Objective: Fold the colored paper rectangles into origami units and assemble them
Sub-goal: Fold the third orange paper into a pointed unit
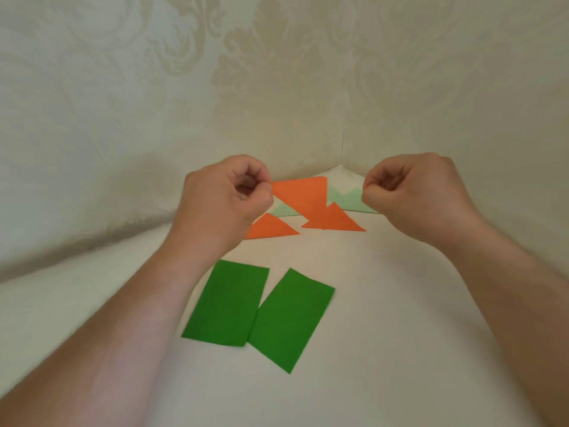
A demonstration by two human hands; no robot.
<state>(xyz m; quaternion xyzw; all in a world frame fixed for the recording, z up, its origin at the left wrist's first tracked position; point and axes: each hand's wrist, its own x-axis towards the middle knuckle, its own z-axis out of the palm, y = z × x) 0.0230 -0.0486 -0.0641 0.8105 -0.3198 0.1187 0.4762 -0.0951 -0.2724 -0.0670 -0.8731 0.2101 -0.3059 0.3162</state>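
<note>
Two dark green paper rectangles (228,306) (291,318) lie flat side by side on the white table, their near corners touching. Behind them are folded orange triangles (272,228) (334,218), a larger orange piece (300,194) and pale green folded pieces (348,197) (286,210). My left hand (228,198) hovers above the left orange triangle with its fingers curled, thumb and forefinger meeting beside the larger orange piece's left corner. My right hand (403,192) is curled the same way next to the pale green pieces. No paper shows inside either hand.
Two walls with pale patterned wallpaper meet in a corner (341,143) just behind the folded pieces. The white table (400,334) runs from that corner towards me.
</note>
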